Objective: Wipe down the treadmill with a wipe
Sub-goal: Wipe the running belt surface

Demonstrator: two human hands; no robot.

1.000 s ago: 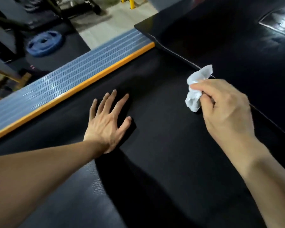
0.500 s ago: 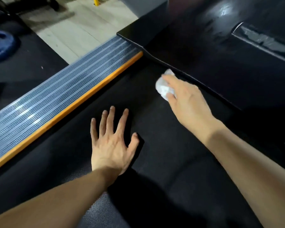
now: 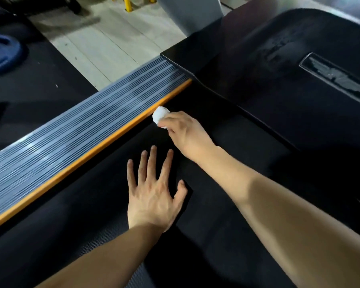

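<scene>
The black treadmill belt (image 3: 227,204) fills the lower middle of the head view. My right hand (image 3: 185,134) grips a crumpled white wipe (image 3: 160,116) and holds it against the belt's far left edge, right beside the orange strip (image 3: 87,156) of the grey ribbed side rail (image 3: 71,132). My left hand (image 3: 154,192) lies flat on the belt just below, fingers spread and straight. The glossy black motor cover (image 3: 279,84) rises at the upper right, with a badge plate (image 3: 337,77) on it.
Beyond the side rail lies a black rubber floor mat (image 3: 40,80) with a blue weight plate (image 3: 0,55) at the far left. Pale floor (image 3: 104,42), yellow posts (image 3: 129,5) and a grey upright (image 3: 191,13) stand at the top.
My right hand has swept the wipe leftward across the belt, from beside the motor cover to the orange strip. My left hand has stayed flat on the belt. The camera view shifted.
</scene>
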